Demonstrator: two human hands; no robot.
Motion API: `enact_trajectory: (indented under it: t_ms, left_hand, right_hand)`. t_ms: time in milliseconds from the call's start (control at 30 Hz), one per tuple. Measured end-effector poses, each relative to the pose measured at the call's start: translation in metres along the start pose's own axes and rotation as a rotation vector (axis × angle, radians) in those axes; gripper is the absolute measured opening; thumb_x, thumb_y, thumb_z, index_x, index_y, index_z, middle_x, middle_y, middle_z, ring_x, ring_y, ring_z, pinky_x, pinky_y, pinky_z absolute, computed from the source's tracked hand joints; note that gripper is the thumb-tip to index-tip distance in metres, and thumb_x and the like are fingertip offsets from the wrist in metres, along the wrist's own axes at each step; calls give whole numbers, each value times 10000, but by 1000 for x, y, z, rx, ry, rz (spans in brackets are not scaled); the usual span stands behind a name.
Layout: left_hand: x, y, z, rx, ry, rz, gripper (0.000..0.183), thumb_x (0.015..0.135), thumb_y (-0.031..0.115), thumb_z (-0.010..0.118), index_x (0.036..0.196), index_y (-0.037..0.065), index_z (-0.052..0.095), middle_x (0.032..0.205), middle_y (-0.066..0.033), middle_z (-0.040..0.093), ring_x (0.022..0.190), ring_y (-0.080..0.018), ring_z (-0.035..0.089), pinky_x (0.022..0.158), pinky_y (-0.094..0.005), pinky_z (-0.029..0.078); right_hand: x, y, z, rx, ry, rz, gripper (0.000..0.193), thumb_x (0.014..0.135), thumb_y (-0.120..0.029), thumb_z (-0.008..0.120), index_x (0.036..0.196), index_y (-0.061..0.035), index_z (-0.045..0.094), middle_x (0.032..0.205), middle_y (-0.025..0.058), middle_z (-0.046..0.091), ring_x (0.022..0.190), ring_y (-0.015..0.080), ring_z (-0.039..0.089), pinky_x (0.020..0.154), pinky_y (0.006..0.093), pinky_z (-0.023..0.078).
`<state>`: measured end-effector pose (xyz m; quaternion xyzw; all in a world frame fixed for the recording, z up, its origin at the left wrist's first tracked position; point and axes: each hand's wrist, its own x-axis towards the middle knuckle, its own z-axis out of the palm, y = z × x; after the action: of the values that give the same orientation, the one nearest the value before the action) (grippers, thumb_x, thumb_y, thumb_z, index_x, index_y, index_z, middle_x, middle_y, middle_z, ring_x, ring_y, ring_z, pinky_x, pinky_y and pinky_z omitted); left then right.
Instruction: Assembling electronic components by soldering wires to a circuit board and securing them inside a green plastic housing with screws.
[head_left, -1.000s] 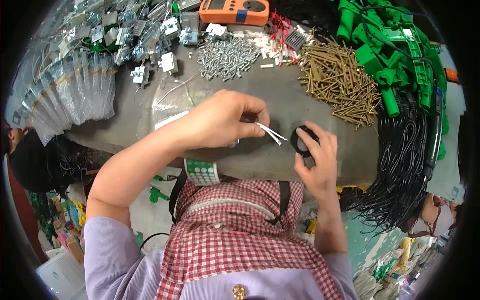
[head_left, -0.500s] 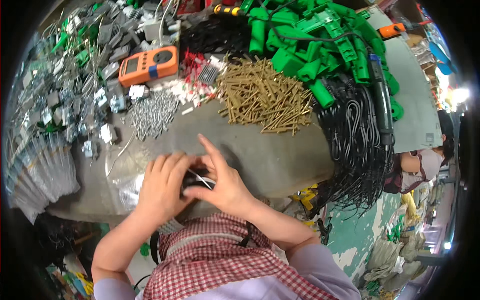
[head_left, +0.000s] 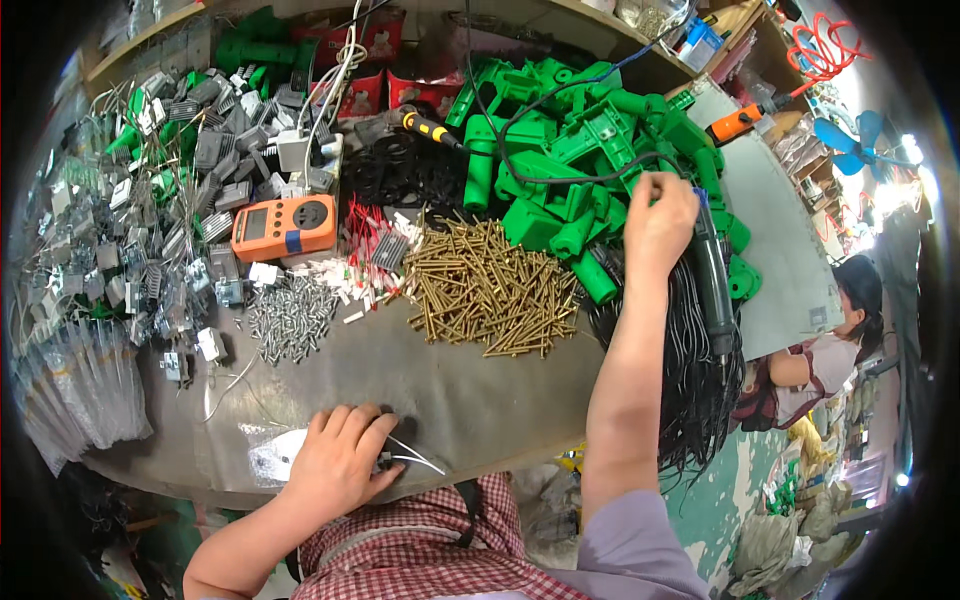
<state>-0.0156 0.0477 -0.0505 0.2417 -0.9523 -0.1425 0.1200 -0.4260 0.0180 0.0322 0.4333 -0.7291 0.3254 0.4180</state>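
Observation:
At the bench's near edge my left hand point(head_left: 345, 455) curls over a small part, mostly hidden under the fingers. Two white wires point(head_left: 420, 460) stick out from it to the right. My right hand point(head_left: 660, 222) is stretched far to the right, fingers drawn together beside a pile of green plastic housings point(head_left: 550, 130). What its fingers hold, if anything, is hidden. Just right of that hand is a dark pen-shaped electric screwdriver point(head_left: 715, 285) with a blue end. Black cables point(head_left: 690, 390) hang in a bundle below the right hand.
Brass-coloured screws point(head_left: 490, 285) and silver screws point(head_left: 290, 318) lie in heaps on the grey bench point(head_left: 380, 380). An orange multimeter point(head_left: 285, 228) sits among grey parts. Plastic bags point(head_left: 85, 390) lie at left. An orange-handled tool point(head_left: 735, 122) hangs at right. Another person point(head_left: 815, 365) is at the far right.
My right hand has left the left hand and reached far right, to the green housings. My left hand stays near the bench edge with the wired part. The view has shifted.

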Motion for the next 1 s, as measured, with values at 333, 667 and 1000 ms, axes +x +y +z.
enact_trajectory:
  t_ms: [333, 667, 1000]
  left_hand:
    - [0, -3, 3, -61, -40, -13, 752, 654, 390, 793, 1253, 47, 495, 1196, -137, 530, 1047, -316, 509, 904, -434, 380]
    - [20, 28, -39, -1775, 13, -183, 849, 803, 531, 682, 1398, 22, 354, 1350, -159, 469, 1186, -336, 508, 916, -429, 472]
    - [-13, -15, -30, -1637, 531, -607, 411, 911, 167, 594, 1277, 52, 448, 1235, -148, 584, 1089, -324, 619, 885, -409, 501]
  right_hand:
    - [63, 21, 17, -243, -308, 60, 272, 771, -392, 693, 855, -136, 727, 990, 95, 673, 992, 321, 593, 842, 555, 395]
    - [-63, -111, -75, 554, 24, -706, 291, 694, -30, 617, 972, -99, 667, 905, 45, 652, 807, 224, 600, 703, 337, 469]
    - [-130, -67, -50, 376, -637, -333, 176, 758, -52, 621, 934, -38, 610, 935, 108, 616, 926, 310, 588, 781, 381, 506]
